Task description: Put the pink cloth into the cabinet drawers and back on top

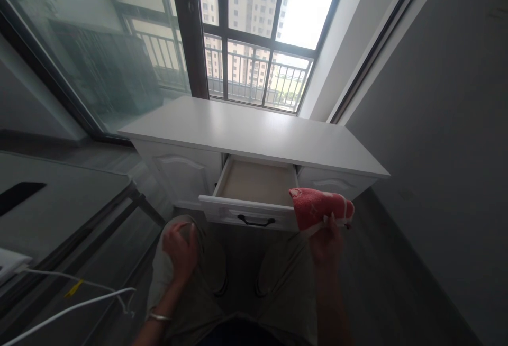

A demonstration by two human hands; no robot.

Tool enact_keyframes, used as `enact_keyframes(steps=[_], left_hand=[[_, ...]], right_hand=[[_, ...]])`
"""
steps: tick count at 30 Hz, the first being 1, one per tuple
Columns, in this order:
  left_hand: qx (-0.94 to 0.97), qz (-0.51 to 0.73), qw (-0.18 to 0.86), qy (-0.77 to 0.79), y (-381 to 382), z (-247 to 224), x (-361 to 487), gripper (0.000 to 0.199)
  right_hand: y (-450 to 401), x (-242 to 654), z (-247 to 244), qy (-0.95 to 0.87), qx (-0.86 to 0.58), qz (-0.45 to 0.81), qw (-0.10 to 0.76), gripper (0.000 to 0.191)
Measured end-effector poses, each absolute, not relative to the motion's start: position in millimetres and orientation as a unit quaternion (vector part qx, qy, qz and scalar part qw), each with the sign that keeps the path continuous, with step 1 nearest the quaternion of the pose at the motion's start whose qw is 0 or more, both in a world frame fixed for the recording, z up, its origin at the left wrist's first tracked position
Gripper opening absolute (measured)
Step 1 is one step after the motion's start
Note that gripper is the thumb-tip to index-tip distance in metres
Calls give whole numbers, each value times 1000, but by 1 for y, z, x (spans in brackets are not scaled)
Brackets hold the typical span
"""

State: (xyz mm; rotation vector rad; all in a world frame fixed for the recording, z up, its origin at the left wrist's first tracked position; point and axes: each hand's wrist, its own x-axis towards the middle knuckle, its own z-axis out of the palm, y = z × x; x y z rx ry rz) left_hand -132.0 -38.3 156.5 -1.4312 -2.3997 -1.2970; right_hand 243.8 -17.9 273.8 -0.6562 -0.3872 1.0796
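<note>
My right hand [327, 240] grips a folded red towel [319, 208] with a pale edge and light markings. The towel hangs over the right front corner of a pulled-out drawer [254, 179], hiding that corner. Inside the drawer, the pale bottom shows. Its white front carries a dark curved handle [256, 221]. My left hand [180, 251] rests by my left knee, fingers loosely bent and the thumb apart, with nothing in it. A bracelet circles the left wrist.
The drawer belongs to a white cabinet [254, 129] with panelled doors on both sides. A table [63, 176] with a dark flat object [21, 195] stands at the left. White cables [75, 306] run below it. Behind the cabinet are glass windows [254, 44]; a wall is at right.
</note>
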Motion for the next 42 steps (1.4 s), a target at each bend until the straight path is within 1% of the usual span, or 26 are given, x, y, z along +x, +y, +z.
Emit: enact_keyframes(steps=[2,4,7,11,14,18,21,30,32,38,42], left_hand=[[-518,-459,27,-722,-45,176,-105,37],[-590,-466,-11,-660,-51,195,-73,27],[-701,-419,-103,-568,-50,215,-33,25],[-742,-384,-118,-538,-34,222,-7,23],[-763,-350,-108,-533,-20,218,1,20],[-809,-269,-86,-516,-6,208,11,20],[-824,-239,-64,-509,0,196,17,23],[-825,-287,-21,-487,10,154,16,32],[-825,-289,-16,-485,16,149,16,32],[-823,-282,-6,-493,41,148,19,31],[-824,-274,-1,-496,65,154,21,33]], right_hand=[[-21,243,269,-187,-310,498,788,23],[-24,242,266,-192,-316,492,788,23],[-26,242,264,-191,-324,492,786,23],[-26,245,265,-186,-338,491,781,21],[-25,247,267,-186,-350,488,777,22],[-26,248,268,-158,-363,487,779,29],[-26,248,266,-167,-369,485,775,26],[-21,253,252,-190,-365,490,769,22],[-21,252,251,-176,-367,487,773,23],[-20,250,254,-122,-381,484,779,35],[-20,252,250,-137,-385,484,774,27]])
